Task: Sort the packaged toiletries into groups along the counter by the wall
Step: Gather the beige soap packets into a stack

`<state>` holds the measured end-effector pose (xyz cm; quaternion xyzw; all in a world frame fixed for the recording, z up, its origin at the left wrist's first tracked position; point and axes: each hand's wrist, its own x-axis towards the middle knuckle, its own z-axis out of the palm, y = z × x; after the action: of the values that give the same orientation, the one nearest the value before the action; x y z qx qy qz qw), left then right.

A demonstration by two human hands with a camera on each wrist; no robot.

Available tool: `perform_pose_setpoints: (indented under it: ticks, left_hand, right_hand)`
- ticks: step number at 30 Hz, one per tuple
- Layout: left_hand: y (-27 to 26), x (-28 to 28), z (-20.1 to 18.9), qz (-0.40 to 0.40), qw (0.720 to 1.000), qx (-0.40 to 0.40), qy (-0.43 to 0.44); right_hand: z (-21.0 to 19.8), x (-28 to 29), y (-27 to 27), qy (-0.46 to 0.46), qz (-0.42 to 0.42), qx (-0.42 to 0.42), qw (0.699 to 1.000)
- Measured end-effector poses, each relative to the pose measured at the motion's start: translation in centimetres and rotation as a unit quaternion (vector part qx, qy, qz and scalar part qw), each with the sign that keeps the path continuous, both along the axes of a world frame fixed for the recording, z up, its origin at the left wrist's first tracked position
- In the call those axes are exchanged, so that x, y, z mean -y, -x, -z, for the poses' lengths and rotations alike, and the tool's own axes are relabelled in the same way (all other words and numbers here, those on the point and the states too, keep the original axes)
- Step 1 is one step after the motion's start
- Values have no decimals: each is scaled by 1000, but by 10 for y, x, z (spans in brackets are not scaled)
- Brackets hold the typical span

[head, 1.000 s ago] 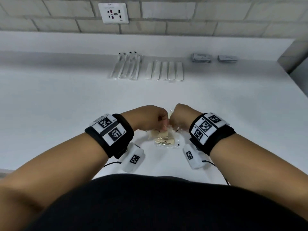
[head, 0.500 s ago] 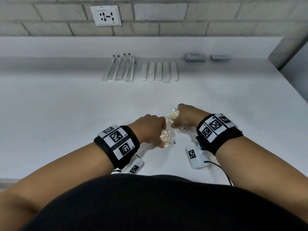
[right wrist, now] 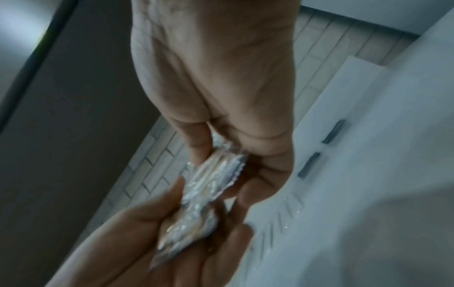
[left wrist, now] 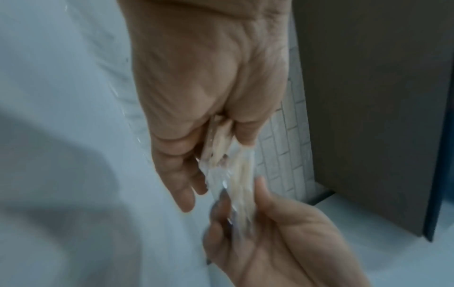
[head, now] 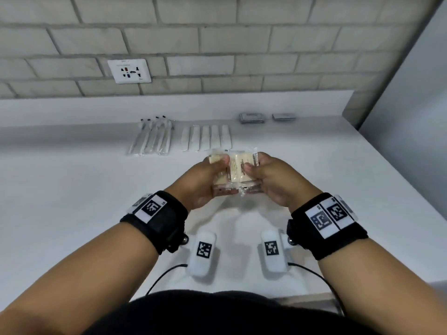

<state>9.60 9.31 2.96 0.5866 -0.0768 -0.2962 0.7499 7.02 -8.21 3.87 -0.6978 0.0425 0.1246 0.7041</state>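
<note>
Broadly, a white counter runs up to a pale brick wall, where a white socket plate sits at about eleven o'clock from the hands. Along the far edge by the wall lie the sorted groups: a fan of clear-wrapped long items with dark tips at eleven o'clock, a row of five flat white sachets just right of them at twelve o'clock, and two small stacks of grey packets at one o'clock, well apart from the sachets. Nearer, the left hand and the right hand are raised above the counter side by side, each with thumb on top and fingers curled beneath, together gripping a bundle of clear-wrapped cream packets held between them, off the surface. Both wrist views are blurred, yet show crinkled clear wrap pinched between the two hands. Black bands with printed markers circle both wrists.
</note>
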Motion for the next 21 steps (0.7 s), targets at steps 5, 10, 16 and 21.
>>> perform_pose_setpoints:
  ticks: [5, 10, 16, 21]
  left_hand:
    - [3, 50, -9, 2, 997, -46, 55]
    - [4, 82, -14, 6, 992, -63, 111]
    - [7, 130, -19, -66, 995, -28, 65]
    - [14, 166, -20, -101, 993, 5, 68]
  right_hand:
    - [-14, 14, 0, 40, 70, 56, 995]
    - [-18, 59, 3, 147, 127, 94, 976]
    - [-27, 116, 16, 106, 116, 103, 982]
    - [-30, 149, 16, 116, 113, 123, 979]
